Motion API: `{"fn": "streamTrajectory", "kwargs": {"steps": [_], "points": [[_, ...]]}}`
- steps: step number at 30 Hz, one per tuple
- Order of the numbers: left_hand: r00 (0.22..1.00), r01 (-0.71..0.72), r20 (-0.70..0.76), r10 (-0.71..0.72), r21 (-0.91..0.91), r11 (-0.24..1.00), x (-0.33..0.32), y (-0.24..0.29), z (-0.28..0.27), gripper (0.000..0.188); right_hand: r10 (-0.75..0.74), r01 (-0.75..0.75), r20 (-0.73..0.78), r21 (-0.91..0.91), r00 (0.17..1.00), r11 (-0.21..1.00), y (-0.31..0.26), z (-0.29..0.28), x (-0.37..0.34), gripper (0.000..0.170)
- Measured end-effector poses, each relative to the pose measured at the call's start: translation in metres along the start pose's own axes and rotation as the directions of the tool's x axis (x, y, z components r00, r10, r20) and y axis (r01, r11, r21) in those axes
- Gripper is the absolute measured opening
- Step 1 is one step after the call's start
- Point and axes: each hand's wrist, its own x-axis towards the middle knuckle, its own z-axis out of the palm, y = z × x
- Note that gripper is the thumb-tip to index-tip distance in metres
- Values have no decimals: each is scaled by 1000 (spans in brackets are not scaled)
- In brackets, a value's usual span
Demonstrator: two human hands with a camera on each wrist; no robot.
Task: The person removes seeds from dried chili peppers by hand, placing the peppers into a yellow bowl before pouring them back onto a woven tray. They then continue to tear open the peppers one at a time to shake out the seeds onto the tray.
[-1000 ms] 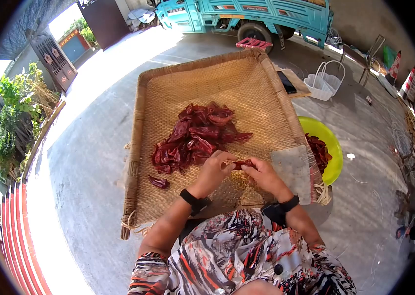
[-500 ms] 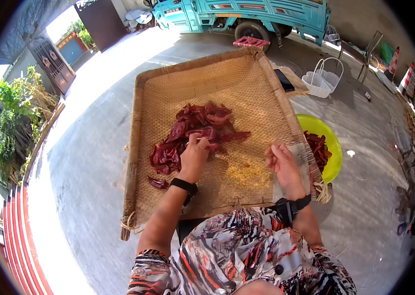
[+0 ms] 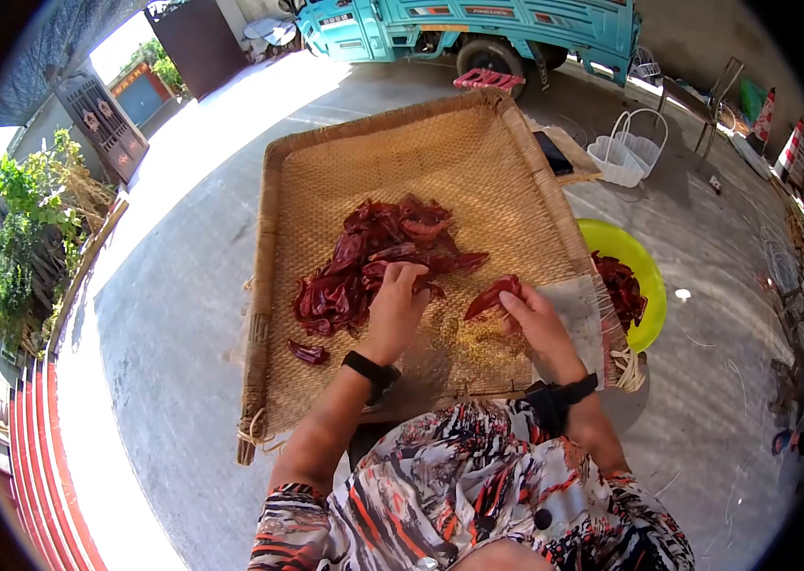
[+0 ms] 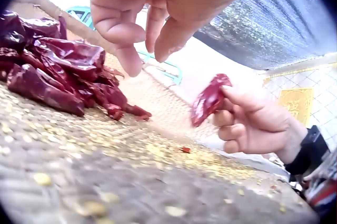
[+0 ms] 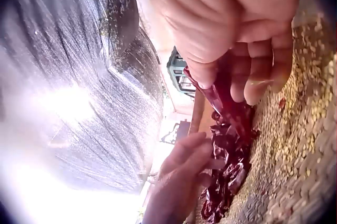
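Observation:
My right hand (image 3: pixel 537 322) pinches a dried red chili pepper (image 3: pixel 490 297) between thumb and fingers, above scattered yellow seeds (image 3: pixel 473 347). In the left wrist view, that pepper (image 4: pixel 209 100) points up and away from the curled fingers. My left hand (image 3: pixel 392 319) hovers at the near right side of a pile of dried red peppers (image 3: pixel 345 262). Its fingers (image 4: pixel 126 32) are loosely bent, with nothing between them in the left wrist view. Pile and seeds lie on a large woven tray (image 3: pixel 402 157). One loose pepper (image 3: pixel 308 353) lies left of my left wrist.
A grey patch (image 3: pixel 568 319) covers the tray's right side. Beside it on the floor stands a yellow-green basin (image 3: pixel 651 285) of dried peppers. Farther off are a phone (image 3: pixel 552 152) on a board, a white basket (image 3: pixel 623 157) and a turquoise truck (image 3: pixel 516 19).
Both hands were together on a pepper, then parted, the left reaching to the pile. Now the right hand holds a pepper over the seeds, and the left has drawn slightly back toward me.

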Motion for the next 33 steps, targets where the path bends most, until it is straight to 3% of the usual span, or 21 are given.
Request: {"fn": "streamTrajectory", "kwargs": {"steps": [2,6,7,11,12,15,17,20,21,23,26,27,29,32,33], "points": [[988,-21,-151,33,81,997,8,-21,-2,32,-53,104,-177,294,983,950,-6,-20,2,28],[995,29,-96,-4,265,964,8,-64,4,34,-26,298,-397,643,917,705,-25,-36,-1,29],[997,66,-62,-50,281,958,8,-63,1,33,-20,245,-339,638,941,730,-18,-41,-2,30],[992,123,-26,-120,285,951,8,-35,-8,27,22,18,-169,234,985,972,-2,-18,-5,31],[998,62,8,-66,251,966,5,-25,-8,25,-11,27,-117,136,993,990,0,-8,-3,32],[994,-57,95,45,127,990,-6,13,-4,19,-130,135,37,-200,991,971,3,19,0,36],[984,-84,157,83,3,996,-14,30,3,16,-249,279,127,-458,960,844,-2,32,-3,39],[961,-148,218,170,-113,983,-20,29,11,17,-101,148,150,-356,984,923,-12,35,-9,36],[964,-67,244,107,-167,984,-20,25,13,23,-85,115,93,-379,992,918,-8,32,-8,35],[983,-56,170,70,-88,995,-18,11,13,29,-57,43,-23,-418,998,908,3,20,-5,34],[995,-3,100,1,15,1000,-10,-22,8,34,-25,27,-208,8,978,1000,-2,-8,-2,34],[996,22,84,-26,46,999,-7,-33,6,36,-56,116,-273,209,961,971,-5,-19,-2,34],[997,-14,79,5,117,993,-6,-55,9,38,-69,308,-411,552,909,775,-17,-36,-5,35],[992,8,122,-38,237,971,-6,-60,9,43,-28,369,-433,731,901,574,-26,-48,-9,33],[990,26,126,-60,259,966,-6,-59,10,42,-48,336,-387,724,921,603,-19,-52,-9,33]]}}
